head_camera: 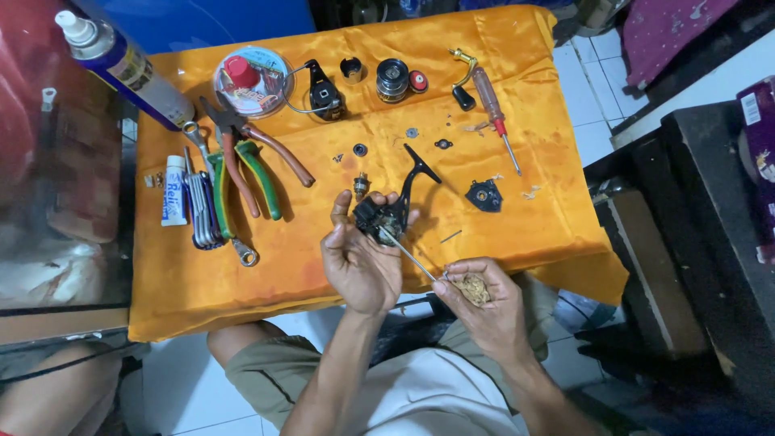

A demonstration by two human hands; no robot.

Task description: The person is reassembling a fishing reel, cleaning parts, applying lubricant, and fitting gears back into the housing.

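Two hands are working just above the near edge of the orange-draped surface (242,282). The left hand (355,262) is gripping a black fishing reel body (386,211), its stem pointing away. The right hand (482,295) is pinching a thin metal tool (408,257), tip touching the reel, and seems to be clutching a brownish wad (471,288). Pliers (246,161) are lying well apart, leftward.

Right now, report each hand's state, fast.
Left hand: closed around the black reel body.
Right hand: closed, pinching a thin metal rod with a dirty rag.
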